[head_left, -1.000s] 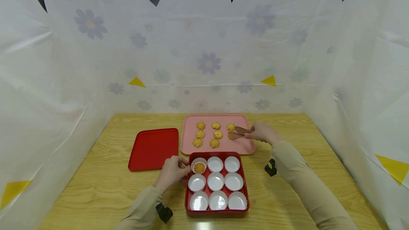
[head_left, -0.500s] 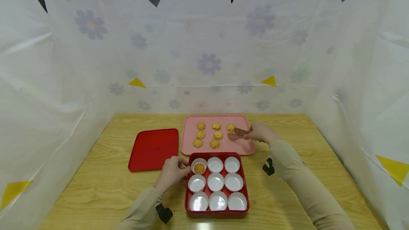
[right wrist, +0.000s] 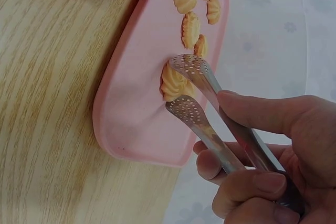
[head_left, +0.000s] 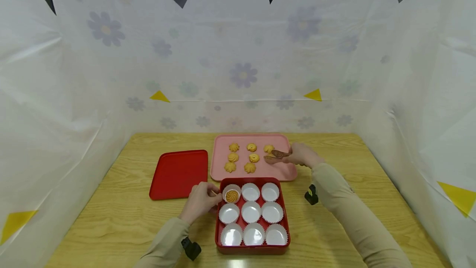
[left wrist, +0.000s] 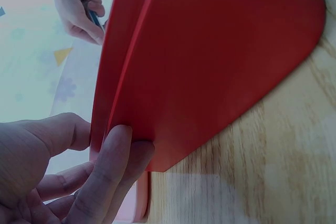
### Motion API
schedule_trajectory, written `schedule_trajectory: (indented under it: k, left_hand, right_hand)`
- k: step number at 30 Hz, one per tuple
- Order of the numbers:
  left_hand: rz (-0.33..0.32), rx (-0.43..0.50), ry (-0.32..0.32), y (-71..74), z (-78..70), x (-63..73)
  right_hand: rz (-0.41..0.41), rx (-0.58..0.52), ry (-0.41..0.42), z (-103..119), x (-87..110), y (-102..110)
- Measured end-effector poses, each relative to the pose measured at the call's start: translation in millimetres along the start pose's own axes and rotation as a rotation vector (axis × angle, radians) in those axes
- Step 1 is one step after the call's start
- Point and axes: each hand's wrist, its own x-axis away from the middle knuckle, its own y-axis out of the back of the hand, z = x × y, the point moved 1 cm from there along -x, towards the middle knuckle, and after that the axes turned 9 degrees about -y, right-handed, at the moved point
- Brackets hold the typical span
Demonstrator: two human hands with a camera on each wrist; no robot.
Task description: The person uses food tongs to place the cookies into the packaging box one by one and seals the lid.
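Observation:
My left hand (head_left: 202, 202) grips the upper left wall of a red box (head_left: 253, 249); in the left wrist view, thumb and fingers pinch its edge. White paper cups (head_left: 251, 211) fill the box in rows, and the back left one holds a swirled cookie (head_left: 232, 196). Over the pink tray (head_left: 286, 173), my right hand (head_left: 305, 155) holds metal tongs (right wrist: 209, 85) with perforated ends. Those ends lie on either side of a piped cookie (right wrist: 174, 83) on the tray, right at its edges.
Several more cookies (head_left: 250, 167) lie on the pink tray, just behind the box. A flat red square tray (head_left: 178, 175) lies left of it on the wooden table (head_left: 122, 218). A flower-patterned plastic sheet (head_left: 241, 53) surrounds the table.
My right hand has shifted slightly left, and the tongs' ends have come a little closer together around the cookie. My left hand stays at the box wall.

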Motion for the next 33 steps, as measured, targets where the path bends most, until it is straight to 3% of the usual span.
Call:
schedule_trajectory:
  k: [33]
  left_hand:
    - [-0.003, 0.005, -0.01, -0.5, 0.4, 0.7]
  right_hand:
    - [-0.063, 0.046, -0.002, 3.6, 0.6, -2.7]
